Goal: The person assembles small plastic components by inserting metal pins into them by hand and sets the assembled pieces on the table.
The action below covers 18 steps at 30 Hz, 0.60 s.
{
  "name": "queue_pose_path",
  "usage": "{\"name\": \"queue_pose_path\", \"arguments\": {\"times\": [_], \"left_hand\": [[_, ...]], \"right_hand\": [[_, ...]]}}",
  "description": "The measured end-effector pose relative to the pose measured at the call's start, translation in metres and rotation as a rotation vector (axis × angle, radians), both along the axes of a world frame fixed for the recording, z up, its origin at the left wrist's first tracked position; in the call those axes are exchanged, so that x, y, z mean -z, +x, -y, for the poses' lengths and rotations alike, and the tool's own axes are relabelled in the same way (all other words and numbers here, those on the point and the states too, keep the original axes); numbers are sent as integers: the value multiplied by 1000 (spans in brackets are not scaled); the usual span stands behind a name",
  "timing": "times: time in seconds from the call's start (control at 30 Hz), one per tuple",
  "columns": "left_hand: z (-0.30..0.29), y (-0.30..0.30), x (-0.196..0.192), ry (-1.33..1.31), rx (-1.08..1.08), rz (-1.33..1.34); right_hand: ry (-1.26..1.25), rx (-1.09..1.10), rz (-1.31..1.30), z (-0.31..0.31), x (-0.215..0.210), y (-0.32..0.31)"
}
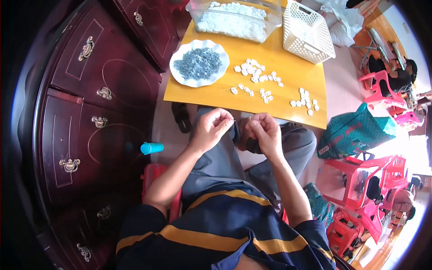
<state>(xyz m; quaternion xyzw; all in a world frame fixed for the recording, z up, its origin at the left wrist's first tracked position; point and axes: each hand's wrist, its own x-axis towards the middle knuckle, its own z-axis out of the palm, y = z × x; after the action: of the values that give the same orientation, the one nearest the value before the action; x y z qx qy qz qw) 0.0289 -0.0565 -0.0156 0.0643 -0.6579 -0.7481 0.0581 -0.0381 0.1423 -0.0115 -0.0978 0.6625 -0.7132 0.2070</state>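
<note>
My left hand point(213, 128) and my right hand point(265, 132) are held above my lap, a little apart, just in front of the table's near edge. Each is closed in a pinch of thumb and forefinger. Something tiny and pale shows at the left fingertips; what either pinch holds is too small to name. Beyond them on the yellow wooden table point(270, 104) lie several loose small white pieces with dark holes point(254, 71). A scalloped white plate point(176, 75) carries a heap of small grey-blue strips point(198, 64).
At the table's back stand a clear plastic bin point(194, 13) of white pieces and a white perforated basket point(321, 55). Dark red cabinets point(81, 121) line the left, with a turquoise bottle point(152, 148) beside them. A teal bag point(351, 132) and pink stools point(355, 175) are at right.
</note>
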Motion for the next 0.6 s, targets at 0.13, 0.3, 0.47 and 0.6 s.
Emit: {"name": "queue_pose_path", "arguments": {"times": [0.13,0.3,0.47,0.6], "left_hand": [[-26,2,3,-49,110,37],[-50,5,7,-139,200,79],[-64,5,4,-137,208,78],[-68,6,-2,-73,209,101]], "right_hand": [[-175,9,187,-26,8,37],[-208,22,187,-50,24,57],[-343,23,287,-54,19,55],[-398,28,331,-61,15,57]]}}
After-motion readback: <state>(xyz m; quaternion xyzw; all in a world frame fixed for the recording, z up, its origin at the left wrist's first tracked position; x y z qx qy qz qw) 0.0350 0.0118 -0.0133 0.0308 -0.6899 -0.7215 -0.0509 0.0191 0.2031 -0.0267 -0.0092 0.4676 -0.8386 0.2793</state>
